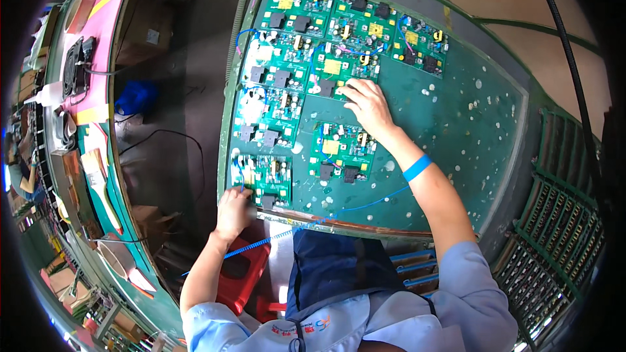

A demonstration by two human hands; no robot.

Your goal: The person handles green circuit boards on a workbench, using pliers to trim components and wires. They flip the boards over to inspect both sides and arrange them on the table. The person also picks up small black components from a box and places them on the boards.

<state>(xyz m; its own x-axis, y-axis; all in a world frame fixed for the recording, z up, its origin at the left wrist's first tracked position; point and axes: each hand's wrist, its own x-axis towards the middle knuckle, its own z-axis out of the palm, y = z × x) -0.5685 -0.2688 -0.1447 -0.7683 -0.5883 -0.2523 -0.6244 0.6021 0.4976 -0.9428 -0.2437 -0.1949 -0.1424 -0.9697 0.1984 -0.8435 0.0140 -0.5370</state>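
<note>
At the near left corner of the green work table (427,130), my left hand (235,212) is closed at the lower left edge of a green circuit board (279,179). Slight blur covers its fingertips. Farther in, my right hand (370,109) reaches over the table with bent fingers gripping the lower right corner of another circuit board (332,66), beside its black parts. A single circuit board (330,147) lies below that hand, apart from the rest. Several more boards (301,8) lie in rows at the far left, with blue wires and yellow-labelled parts on them.
A blue coiled cord (264,242) runs along the near edge, and a blue band (417,167) circles my right wrist. Left stands a shelf bench with a brush (98,179) and a black adapter (77,65). A red stool (244,274) is below; green racks (554,221) stand right.
</note>
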